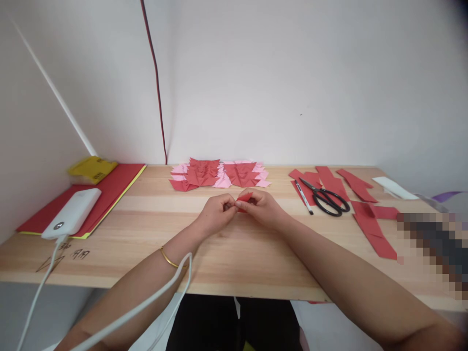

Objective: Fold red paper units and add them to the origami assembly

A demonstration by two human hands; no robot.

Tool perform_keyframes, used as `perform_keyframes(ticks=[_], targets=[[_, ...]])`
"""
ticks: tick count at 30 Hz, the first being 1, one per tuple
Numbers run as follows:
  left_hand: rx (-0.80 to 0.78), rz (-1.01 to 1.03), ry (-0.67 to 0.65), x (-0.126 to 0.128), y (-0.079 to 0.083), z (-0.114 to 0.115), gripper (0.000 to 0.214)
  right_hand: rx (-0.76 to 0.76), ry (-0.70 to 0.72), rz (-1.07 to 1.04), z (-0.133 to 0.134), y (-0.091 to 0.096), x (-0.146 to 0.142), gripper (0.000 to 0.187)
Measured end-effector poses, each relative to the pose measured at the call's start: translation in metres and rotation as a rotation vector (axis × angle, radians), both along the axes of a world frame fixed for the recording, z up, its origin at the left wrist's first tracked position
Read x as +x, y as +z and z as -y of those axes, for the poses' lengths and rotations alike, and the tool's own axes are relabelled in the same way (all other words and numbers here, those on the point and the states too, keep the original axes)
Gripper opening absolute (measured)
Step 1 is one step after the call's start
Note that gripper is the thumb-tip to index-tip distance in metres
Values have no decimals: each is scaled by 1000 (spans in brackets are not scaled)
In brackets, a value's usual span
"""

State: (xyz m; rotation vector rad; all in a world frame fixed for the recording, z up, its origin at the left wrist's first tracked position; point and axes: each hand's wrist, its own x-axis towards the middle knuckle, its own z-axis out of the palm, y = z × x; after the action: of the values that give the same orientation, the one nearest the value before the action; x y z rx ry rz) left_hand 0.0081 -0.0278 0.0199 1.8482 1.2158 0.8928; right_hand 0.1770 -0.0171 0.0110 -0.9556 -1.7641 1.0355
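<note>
A small folded piece of red paper (245, 198) is pinched between my two hands above the middle of the wooden table. My left hand (219, 210) has thumb and forefinger closed at the paper's left end. Closed on its right side is my right hand (263, 209), thumb in front; the fingers hide part of the paper. Just beyond my hands, against the wall, lie rows of folded red paper pieces (203, 171) and pink paper pieces (222, 179).
To the right, black-handled scissors (331, 201) and a pen (303, 197) lie on red paper strips (375, 229). A white power bank (73, 213) with a cable rests on red sheets (120, 187) at left, near a yellow packet (93, 169). The cable (146, 304) crosses my left forearm.
</note>
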Motion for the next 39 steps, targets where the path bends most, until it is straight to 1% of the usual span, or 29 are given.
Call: perform_keyframes(ticks=[3,6,9,11,13,16,17,19,22,24,26,29,31,34,36,39], targets=[[-45,35,-18,0,3,1,15,32,0,19,0,1,0,22],[-84,65,-44,0,4,2,16,61,-13,57,0,3,2,30],[-93,78,-52,0,3,1,16,21,-19,54,-1,4,3,46],[-103,91,-46,0,0,0,17,-16,-15,32,-2,4,4,51],[-117,109,-39,-1,-1,-1,18,-31,-17,36,-2,4,4,45],[-130,118,-40,-1,-2,-2,18,3,-45,75,-2,2,3,33],[-135,120,-42,-1,-2,-2,18,23,-63,87,-2,1,2,33],[-146,131,-44,-1,-2,-2,19,51,-77,98,-2,0,2,39],[-163,152,-45,-1,-2,-2,19,13,-59,24,-3,1,2,45],[-173,165,-40,-1,-3,-2,20,-37,-76,-43,-4,1,3,44],[-182,173,-28,-1,-4,-2,20,-76,-132,-104,-5,2,4,40],[-195,185,-16,-1,-5,-3,19,-86,-186,-165,-7,2,6,36],[-200,193,-19,-1,-5,-3,18,-90,-179,-173,-7,3,6,33],[-205,196,-27,-1,-4,-2,18,-123,-130,-171,-3,4,5,30],[-210,194,-31,-1,-2,-2,19,-118,-108,-171,-1,4,3,28],[-216,195,-36,-1,-2,-1,20,-54,-163,-178,-2,3,4,29]])
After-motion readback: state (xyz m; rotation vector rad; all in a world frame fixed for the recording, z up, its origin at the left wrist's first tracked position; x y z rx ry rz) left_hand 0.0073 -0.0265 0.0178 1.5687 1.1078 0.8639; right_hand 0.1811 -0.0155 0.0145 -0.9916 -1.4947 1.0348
